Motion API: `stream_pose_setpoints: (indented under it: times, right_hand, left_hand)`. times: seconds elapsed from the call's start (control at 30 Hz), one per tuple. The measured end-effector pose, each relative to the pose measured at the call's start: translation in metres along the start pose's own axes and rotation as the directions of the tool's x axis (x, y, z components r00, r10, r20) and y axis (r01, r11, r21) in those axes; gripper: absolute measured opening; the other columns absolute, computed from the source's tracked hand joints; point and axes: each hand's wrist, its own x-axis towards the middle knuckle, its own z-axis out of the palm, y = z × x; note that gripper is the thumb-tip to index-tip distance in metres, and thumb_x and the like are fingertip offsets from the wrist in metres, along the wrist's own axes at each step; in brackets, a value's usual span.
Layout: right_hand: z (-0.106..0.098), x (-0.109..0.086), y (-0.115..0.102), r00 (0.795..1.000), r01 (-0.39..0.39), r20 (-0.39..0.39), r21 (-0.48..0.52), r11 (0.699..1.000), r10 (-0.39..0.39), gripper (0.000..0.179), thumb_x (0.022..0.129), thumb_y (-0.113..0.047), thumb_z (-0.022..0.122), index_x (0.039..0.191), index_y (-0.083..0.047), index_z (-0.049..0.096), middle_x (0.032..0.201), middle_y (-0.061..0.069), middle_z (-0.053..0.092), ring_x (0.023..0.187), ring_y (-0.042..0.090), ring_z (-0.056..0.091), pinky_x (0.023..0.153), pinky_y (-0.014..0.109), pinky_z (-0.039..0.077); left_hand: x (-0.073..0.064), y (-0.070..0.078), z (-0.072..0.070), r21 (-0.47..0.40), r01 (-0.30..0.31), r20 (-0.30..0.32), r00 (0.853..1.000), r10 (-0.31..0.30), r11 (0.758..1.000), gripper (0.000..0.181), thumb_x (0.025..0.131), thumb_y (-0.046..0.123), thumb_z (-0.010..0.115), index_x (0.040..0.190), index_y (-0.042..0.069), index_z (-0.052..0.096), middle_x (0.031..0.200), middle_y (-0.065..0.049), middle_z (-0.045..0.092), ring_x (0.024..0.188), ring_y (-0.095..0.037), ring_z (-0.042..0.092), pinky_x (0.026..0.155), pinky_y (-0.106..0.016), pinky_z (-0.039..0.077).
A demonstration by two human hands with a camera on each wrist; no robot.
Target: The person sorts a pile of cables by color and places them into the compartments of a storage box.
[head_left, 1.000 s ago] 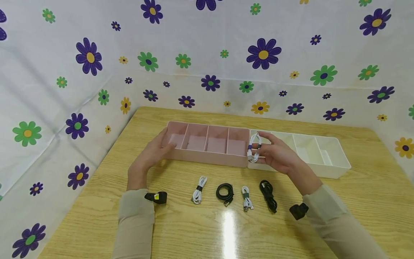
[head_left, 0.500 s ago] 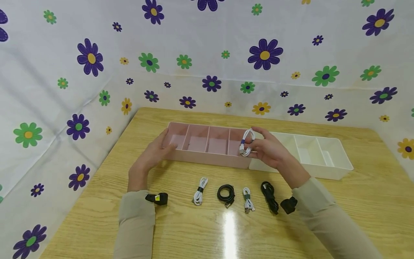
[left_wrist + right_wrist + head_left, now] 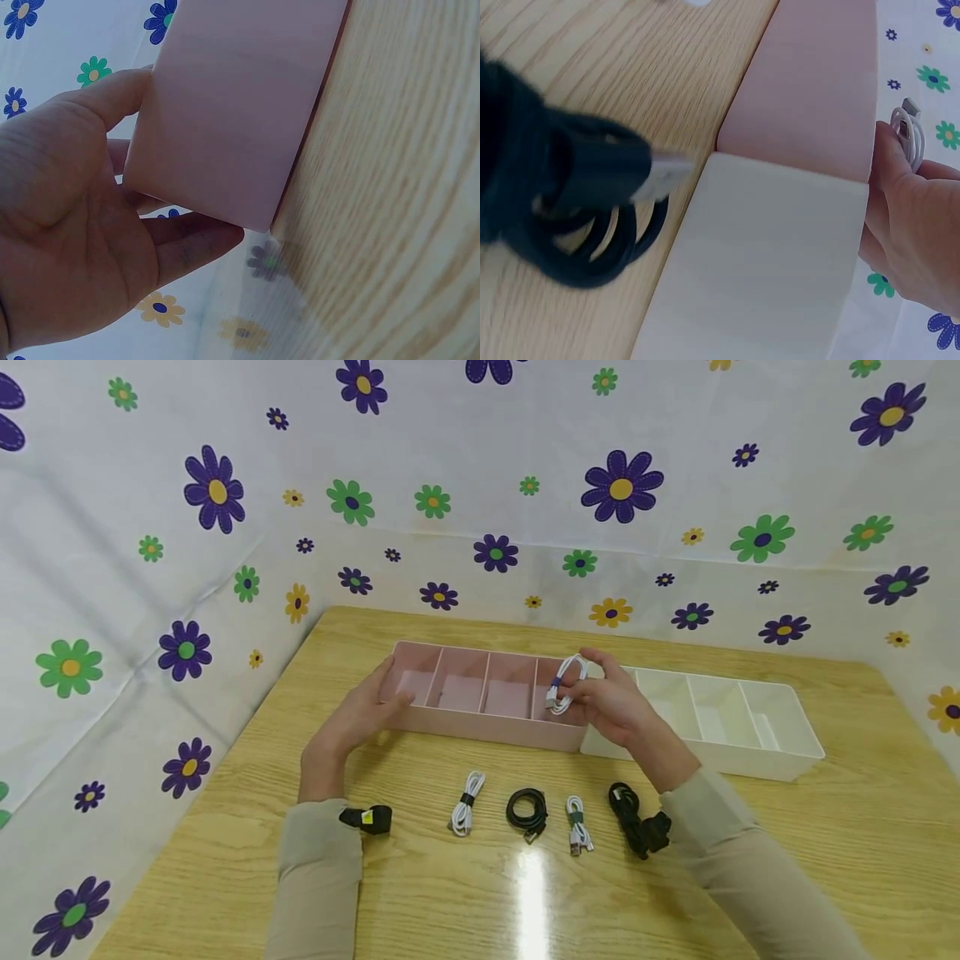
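Right hand (image 3: pixel 617 703) curled, a looped white cable (image 3: pixel 556 684) is pinched above the smooth, oblong pink box (image 3: pixel 487 725), whose end is gripped by the half-spread left hand (image 3: pixel 358 714).

Draped workspace, flowered cloth (image 3: pixel 450 443), wooden table (image 3: pixel 427 893)

pink box (image 3: pixel 487 724): middle compartments (image 3: pixel 461 691) open above; left fingers (image 3: pixel 403 699) and right fingers (image 3: pixel 583 688) crowd ends; dividers (image 3: pixel 485 682) block sideways passage.
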Motion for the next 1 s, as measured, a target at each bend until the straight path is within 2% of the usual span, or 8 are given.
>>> stream_pose_setpoints:
  times: [0.4, 0.6, 0.77, 0.83, 1.0]
  right_hand:
    - [0.011, 0.007, 0.003, 1.0, -0.003, -0.025, 0.073, 0.997, 0.005, 0.082, 0.089, 0.01, 0.048, 0.149, -0.024, 0.003, 0.105, 0.01, 0.042, 0.074, 0.019, 0.056, 0.075, 0.035, 0.054]
    - [0.015, 0.011, 0.006, 1.0, 0.016, 0.005, 0.094, 0.995, -0.016, 0.072, 0.09, 0.003, 0.051, 0.147, -0.025, 0.015, 0.093, 0.005, 0.045, 0.065, 0.019, 0.051, 0.075, 0.036, 0.052]
    - [0.015, 0.014, 0.009, 1.0, 0.028, 0.006, 0.096, 0.995, -0.029, 0.07, 0.091, 0.001, 0.05, 0.148, -0.021, 0.016, 0.085, 0.002, 0.048, 0.064, 0.017, 0.053, 0.076, 0.035, 0.052]
    - [0.016, 0.014, 0.01, 0.999, 0.032, 0.016, 0.095, 0.995, -0.034, 0.071, 0.091, 0.0, 0.05, 0.149, -0.02, 0.015, 0.089, 0.003, 0.048, 0.064, 0.016, 0.054, 0.078, 0.035, 0.051]
    - [0.017, 0.013, 0.012, 0.998, 0.033, 0.041, 0.094, 0.995, -0.037, 0.071, 0.093, -0.002, 0.049, 0.151, -0.018, 0.011, 0.112, 0.008, 0.043, 0.067, 0.014, 0.054, 0.08, 0.034, 0.049]
  left_hand:
    - [-0.003, 0.003, 0.001, -0.018, 0.004, 0.007, 1.0, -0.004, 1.0, 0.078, 0.096, 0.053, 0.042, 0.153, 0.024, -0.001, 0.159, -0.007, 0.006, 0.144, -0.031, 0.01, 0.114, -0.052, 0.014]
    - [-0.002, 0.003, 0.0, 0.009, 0.004, 0.0, 1.0, -0.004, 1.0, 0.076, 0.097, 0.048, 0.042, 0.153, 0.023, -0.002, 0.159, -0.007, 0.005, 0.144, -0.031, 0.008, 0.115, -0.052, 0.012]
    - [-0.001, 0.002, 0.0, 0.003, 0.004, 0.0, 1.0, -0.004, 1.0, 0.075, 0.098, 0.046, 0.043, 0.153, 0.023, -0.002, 0.159, -0.007, 0.006, 0.144, -0.03, 0.008, 0.115, -0.052, 0.012]
    - [-0.001, 0.002, 0.0, 0.003, 0.008, 0.0, 1.0, -0.008, 1.0, 0.075, 0.098, 0.046, 0.043, 0.153, 0.024, -0.002, 0.159, -0.007, 0.006, 0.144, -0.03, 0.008, 0.115, -0.052, 0.011]
    - [-0.001, 0.003, 0.0, -0.001, 0.005, 0.004, 1.0, -0.005, 1.0, 0.077, 0.097, 0.049, 0.044, 0.153, 0.023, -0.002, 0.159, -0.007, 0.006, 0.144, -0.03, 0.008, 0.115, -0.051, 0.011]
